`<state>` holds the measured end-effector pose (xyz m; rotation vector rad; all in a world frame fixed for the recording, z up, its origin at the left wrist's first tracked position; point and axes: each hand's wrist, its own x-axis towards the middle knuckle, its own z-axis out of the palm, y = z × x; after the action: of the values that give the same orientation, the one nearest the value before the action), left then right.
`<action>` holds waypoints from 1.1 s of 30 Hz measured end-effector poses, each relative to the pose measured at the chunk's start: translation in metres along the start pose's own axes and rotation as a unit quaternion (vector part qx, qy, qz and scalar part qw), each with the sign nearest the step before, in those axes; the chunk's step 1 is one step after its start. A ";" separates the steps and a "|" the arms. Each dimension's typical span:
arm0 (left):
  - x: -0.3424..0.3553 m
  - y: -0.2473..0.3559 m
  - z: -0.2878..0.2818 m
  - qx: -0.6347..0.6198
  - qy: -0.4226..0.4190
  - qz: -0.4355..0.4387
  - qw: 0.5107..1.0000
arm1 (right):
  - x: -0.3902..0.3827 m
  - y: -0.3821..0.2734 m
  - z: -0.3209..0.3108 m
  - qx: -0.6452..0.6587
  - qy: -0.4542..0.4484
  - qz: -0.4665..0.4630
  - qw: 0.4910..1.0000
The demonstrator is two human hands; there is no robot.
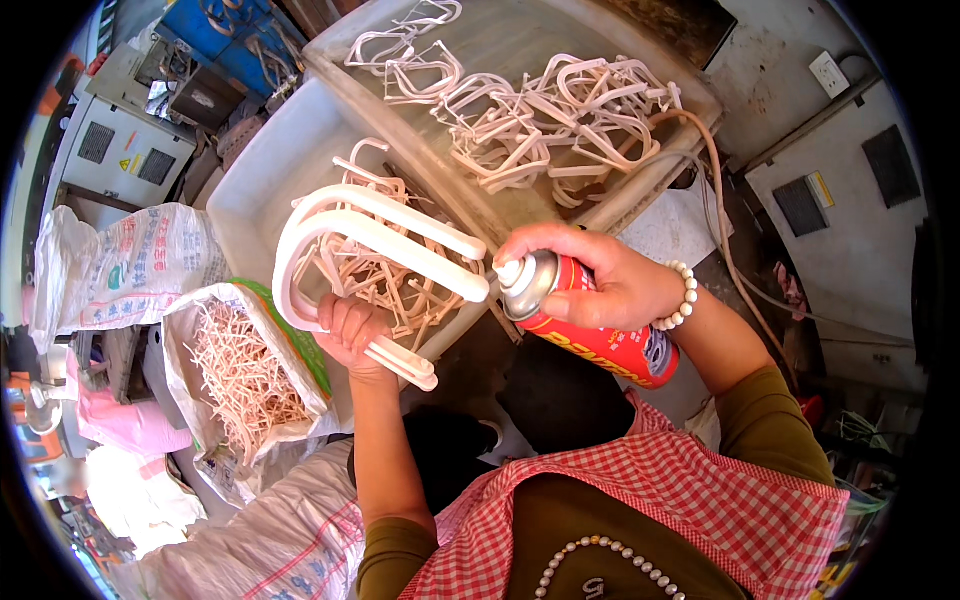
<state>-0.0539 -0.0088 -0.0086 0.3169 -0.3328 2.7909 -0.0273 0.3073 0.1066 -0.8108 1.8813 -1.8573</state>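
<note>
My left hand [352, 336] grips pale pink U-shaped plastic pieces [400, 250], held together with their long arms pointing right. My right hand [622, 285], with a bead bracelet at the wrist, is wrapped round a red aerosol can [612, 350] with a silver top. The index finger is bent over the white nozzle, which sits just right of the pieces' upper arm ends. Behind them, a translucent plastic bin [240, 200] holds a heap of similar pink pieces [410, 310], partly hidden by what I hold.
A second bin [680, 85] at the back holds tangled pink pieces [520, 120]. An open sack [180, 350] of small pink scraps [250, 380] stands left, beside other white sacks [130, 260]. Grey cabinets [840, 240] flank the area; a hose [730, 270] runs down at the right.
</note>
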 end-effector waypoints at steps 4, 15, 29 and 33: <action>-0.002 0.002 -0.003 0.001 -0.005 0.001 1.000 | 0.002 0.001 0.000 0.013 0.001 -0.007 1.000; -0.004 0.004 -0.003 -0.003 -0.009 -0.009 1.000 | 0.003 0.010 -0.011 -0.032 0.059 0.007 0.998; 0.023 0.003 -0.026 0.175 0.330 0.255 0.892 | 0.033 0.040 0.011 -0.263 0.007 -0.021 0.964; 0.026 0.002 -0.031 0.211 0.359 0.278 0.866 | 0.043 0.046 0.018 -0.267 -0.020 -0.003 0.964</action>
<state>-0.0846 0.0045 -0.0323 -0.8627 0.4437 3.2350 -0.0551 0.2640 0.0659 -1.0053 2.3893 -1.3262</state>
